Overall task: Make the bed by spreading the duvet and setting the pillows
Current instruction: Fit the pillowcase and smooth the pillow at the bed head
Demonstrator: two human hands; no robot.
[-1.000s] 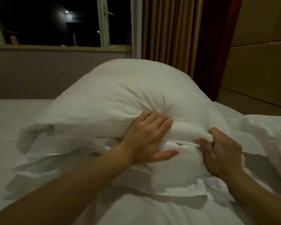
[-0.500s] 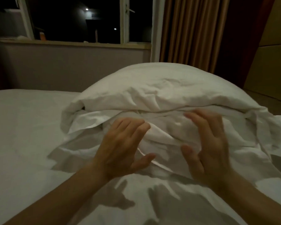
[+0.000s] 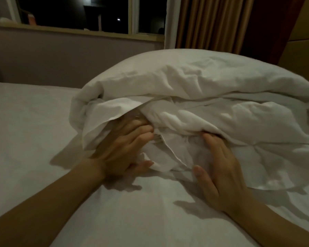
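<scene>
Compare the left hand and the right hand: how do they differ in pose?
The left hand has its fingers pushed under a fold of the pillow, partly hidden; the right hand shows almost whole. The left hand sits farther left, by the pillow's open end; the right hand lies flat against its front. Both touch the pillow, fingers fairly straight.

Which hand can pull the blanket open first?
Probably the left hand: its fingers already reach under a loose flap of the duvet. The right hand only lies flat against it.

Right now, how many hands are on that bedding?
2: the left hand reaches into the folds of the bunched duvet; the right hand lies against its front.
</scene>
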